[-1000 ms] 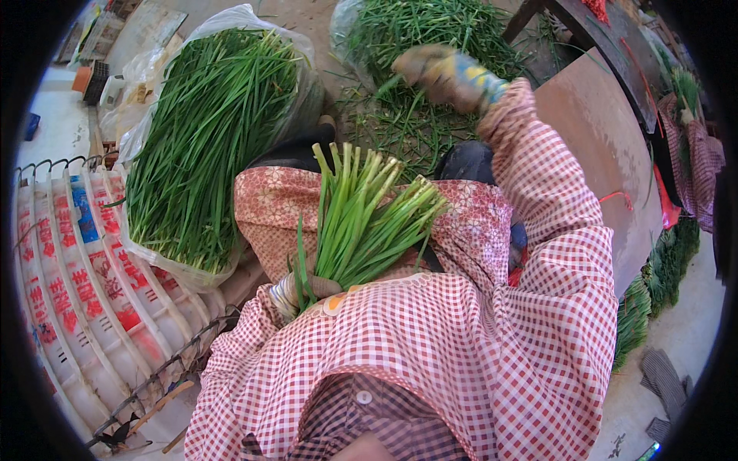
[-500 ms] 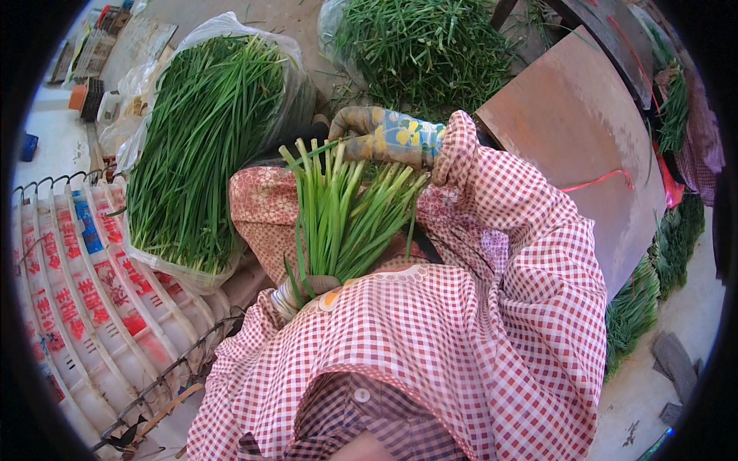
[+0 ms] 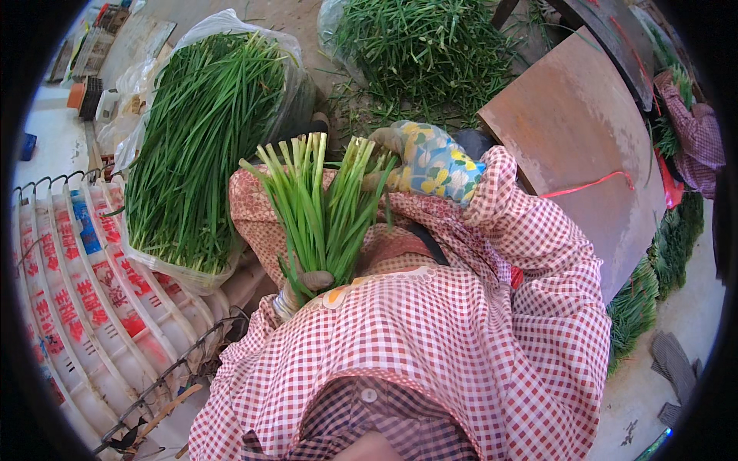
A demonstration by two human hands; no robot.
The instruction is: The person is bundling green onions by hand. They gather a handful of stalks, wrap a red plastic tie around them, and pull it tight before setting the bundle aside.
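Over my remote feed, I make out printing on a white panel (image 3: 165,361) with pale ribs, to the left of the left hand (image 3: 311,280) and apart from it. Big red characters (image 3: 95,302) stand in lines between the ribs; they look Chinese, and the bend of the view and the ribs break several of them up. Small black marks (image 3: 111,332) sit near the red print, too tiny for me. A blue patch (image 3: 88,223) is farther up the panel; any lettering there is too blurred. Well below and right of the right hand (image 3: 430,165), I cannot tell whether a dark scribble (image 3: 629,432) on the floor (image 3: 607,415) is writing.
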